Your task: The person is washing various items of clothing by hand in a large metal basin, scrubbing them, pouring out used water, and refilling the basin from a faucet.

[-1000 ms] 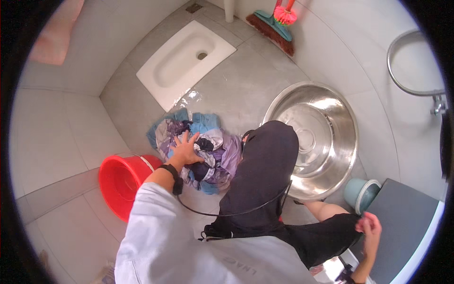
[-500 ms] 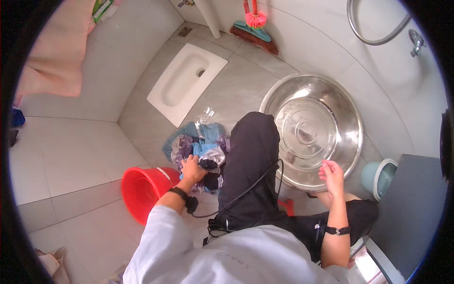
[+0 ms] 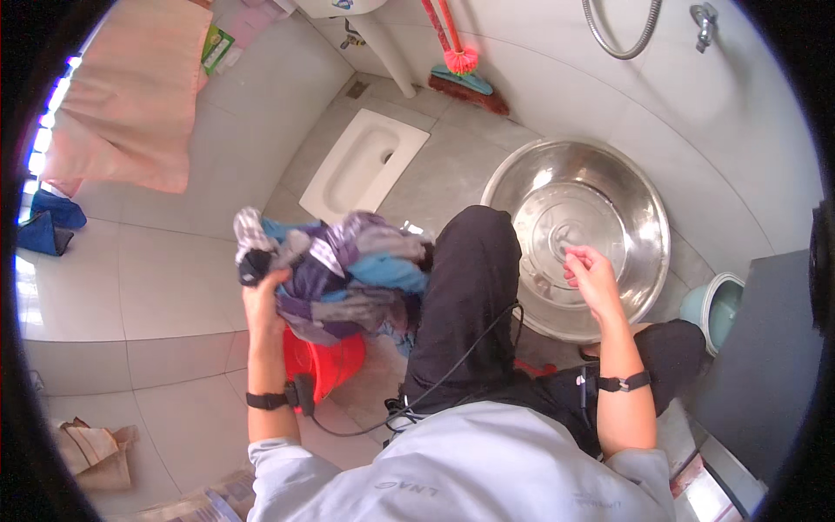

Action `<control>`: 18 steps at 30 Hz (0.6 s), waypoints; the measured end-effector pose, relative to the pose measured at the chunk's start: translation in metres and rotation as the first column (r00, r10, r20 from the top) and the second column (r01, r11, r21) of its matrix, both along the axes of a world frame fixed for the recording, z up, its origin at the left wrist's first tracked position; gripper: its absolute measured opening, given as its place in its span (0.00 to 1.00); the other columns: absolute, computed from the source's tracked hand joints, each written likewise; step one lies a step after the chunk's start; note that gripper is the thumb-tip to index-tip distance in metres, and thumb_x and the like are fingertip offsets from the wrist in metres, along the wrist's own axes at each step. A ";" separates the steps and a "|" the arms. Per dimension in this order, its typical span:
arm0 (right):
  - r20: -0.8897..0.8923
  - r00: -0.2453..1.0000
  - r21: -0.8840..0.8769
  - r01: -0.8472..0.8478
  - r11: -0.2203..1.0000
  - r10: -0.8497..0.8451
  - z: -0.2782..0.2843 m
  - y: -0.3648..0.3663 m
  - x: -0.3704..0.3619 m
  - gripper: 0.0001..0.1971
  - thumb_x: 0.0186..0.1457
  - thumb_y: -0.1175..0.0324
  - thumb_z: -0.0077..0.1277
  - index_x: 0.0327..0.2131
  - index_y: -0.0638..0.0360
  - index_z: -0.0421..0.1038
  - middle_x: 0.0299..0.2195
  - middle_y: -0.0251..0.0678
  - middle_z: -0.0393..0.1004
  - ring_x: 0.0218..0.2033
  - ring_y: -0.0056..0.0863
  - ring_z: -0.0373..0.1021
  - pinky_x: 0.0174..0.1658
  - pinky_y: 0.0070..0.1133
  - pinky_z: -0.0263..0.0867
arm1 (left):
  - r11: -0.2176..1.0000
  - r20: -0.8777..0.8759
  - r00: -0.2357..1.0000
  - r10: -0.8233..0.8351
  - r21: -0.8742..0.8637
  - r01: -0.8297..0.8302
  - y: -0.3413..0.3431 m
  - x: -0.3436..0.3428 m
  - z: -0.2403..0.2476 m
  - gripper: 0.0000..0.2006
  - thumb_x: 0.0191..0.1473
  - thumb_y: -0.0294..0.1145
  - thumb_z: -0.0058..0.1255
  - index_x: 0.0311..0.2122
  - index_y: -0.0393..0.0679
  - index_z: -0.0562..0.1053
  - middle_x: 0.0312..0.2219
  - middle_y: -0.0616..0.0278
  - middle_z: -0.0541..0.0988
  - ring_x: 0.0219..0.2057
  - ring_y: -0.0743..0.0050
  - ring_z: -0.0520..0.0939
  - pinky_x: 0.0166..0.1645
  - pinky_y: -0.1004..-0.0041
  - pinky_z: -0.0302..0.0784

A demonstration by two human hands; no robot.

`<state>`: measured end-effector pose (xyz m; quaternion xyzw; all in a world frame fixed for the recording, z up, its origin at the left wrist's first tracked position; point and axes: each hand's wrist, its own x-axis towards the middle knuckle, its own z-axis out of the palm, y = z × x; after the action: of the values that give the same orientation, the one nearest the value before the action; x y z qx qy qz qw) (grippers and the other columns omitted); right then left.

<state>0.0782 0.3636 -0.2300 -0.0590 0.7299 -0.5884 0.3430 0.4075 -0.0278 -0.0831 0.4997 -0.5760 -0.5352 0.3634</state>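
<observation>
My left hand (image 3: pixel 263 300) grips one end of a bundle of clothes (image 3: pixel 348 265) in blue, purple, grey and checked cloth. The bundle is raised to the left of my knee, stretching in front of the squat toilet (image 3: pixel 361 165) and partly over a red bucket (image 3: pixel 335 372). Some of the clothing is blurred, and its lower right end is partly hidden by my leg. Over the near part of a wide metal basin (image 3: pixel 515 178) hovers my right hand (image 3: pixel 591 277), fingers curled together, with nothing visible in them. A little water seems to lie in the basin.
A broom (image 3: pixel 470 91) and a pink brush (image 3: pixel 461 59) lean at the back wall. To the right are a pale green bucket (image 3: pixel 718 315) and a dark grey panel (image 3: pixel 770 348). A pink cloth (image 3: pixel 130 113) hangs at the left. A cable (image 3: pixel 452 365) crosses my lap.
My left hand has lifted the clothes off the floor and moved left with them, toward and above the red bucket. My right hand has shifted slightly left and farther over the basin.
</observation>
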 end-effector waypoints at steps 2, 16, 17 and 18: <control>-0.032 0.999 -0.010 0.006 1.000 -0.006 -0.007 -0.001 -0.002 0.13 0.60 0.68 0.50 0.44 0.65 0.73 0.32 0.34 0.77 0.31 0.20 0.72 0.34 0.18 0.69 | 0.997 -0.101 0.994 -0.045 -0.073 0.037 -0.005 -0.023 0.033 0.23 0.40 0.19 0.58 0.47 0.35 0.73 0.37 0.58 0.77 0.39 0.65 0.79 0.45 0.68 0.76; -0.378 0.909 0.082 0.223 0.971 -0.177 -0.034 0.017 -0.019 0.16 0.51 0.64 0.57 0.42 0.63 0.76 0.31 0.43 0.79 0.34 0.33 0.75 0.40 0.27 0.69 | 0.807 -0.247 0.799 -0.549 -0.405 0.430 0.041 -0.235 0.212 0.15 0.44 0.18 0.59 0.41 0.34 0.76 0.35 0.54 0.81 0.36 0.64 0.83 0.43 0.68 0.81; -0.363 0.911 0.067 0.237 0.969 -0.197 -0.038 0.017 -0.019 0.18 0.50 0.63 0.57 0.43 0.63 0.75 0.31 0.42 0.79 0.34 0.33 0.75 0.40 0.27 0.69 | 0.799 -0.234 0.790 -0.567 -0.389 0.458 0.047 -0.244 0.226 0.15 0.43 0.19 0.60 0.40 0.32 0.76 0.36 0.56 0.81 0.38 0.64 0.82 0.45 0.68 0.79; -0.346 0.914 0.054 0.247 0.967 -0.214 -0.040 0.017 -0.018 0.19 0.50 0.63 0.58 0.44 0.62 0.75 0.31 0.42 0.79 0.34 0.34 0.75 0.40 0.27 0.69 | 0.779 -0.244 0.761 -0.601 -0.392 0.489 0.052 -0.252 0.239 0.15 0.44 0.20 0.61 0.40 0.32 0.77 0.36 0.55 0.82 0.37 0.64 0.83 0.44 0.68 0.81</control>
<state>0.0599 0.3808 -0.2705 -0.0555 0.8070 -0.5702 0.1435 0.1553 0.0243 0.1557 0.1399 -0.6972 -0.6039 0.3601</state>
